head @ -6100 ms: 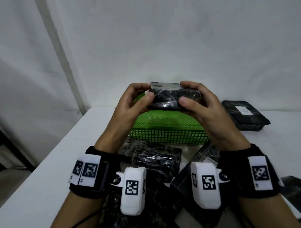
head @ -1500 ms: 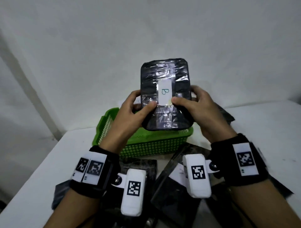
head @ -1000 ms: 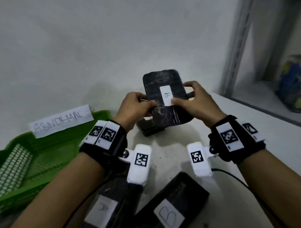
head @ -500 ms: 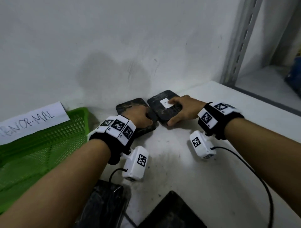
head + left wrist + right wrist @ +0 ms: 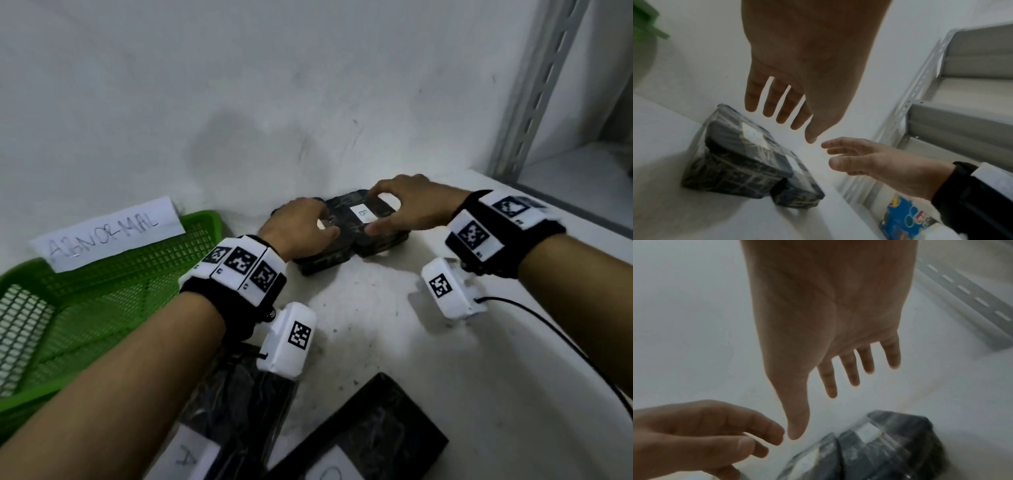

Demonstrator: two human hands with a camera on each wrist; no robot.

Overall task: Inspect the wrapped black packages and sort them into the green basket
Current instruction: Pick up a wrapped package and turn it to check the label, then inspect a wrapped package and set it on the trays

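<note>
Two film-wrapped black packages lie side by side on the white table against the wall. The right one point(image 5: 363, 219) carries a white label marked B and overlaps the left one point(image 5: 322, 260). My left hand point(image 5: 301, 226) hovers over the left package and my right hand point(image 5: 407, 209) over the B package. In the left wrist view the left hand point(image 5: 782, 118) has straight, spread fingers above the packages point(image 5: 740, 154) and holds nothing. The right wrist view shows the right hand point(image 5: 828, 386) just as empty above them point(image 5: 890, 443). The green basket point(image 5: 102, 291), tagged ABNORMAL point(image 5: 106, 233), stands at the left.
More black packages lie near the front edge, one labelled A point(image 5: 236, 411) and another point(image 5: 370, 435) beside it. A slotted metal upright point(image 5: 534, 85) rises at the table's right end. A black cable point(image 5: 548, 329) trails from my right wrist. A blue printed object point(image 5: 906, 222) sits beyond the table.
The B package, held up in both hands a second ago, now lies beside the other package by the wall. Both hands have let go and lifted slightly off it.
</note>
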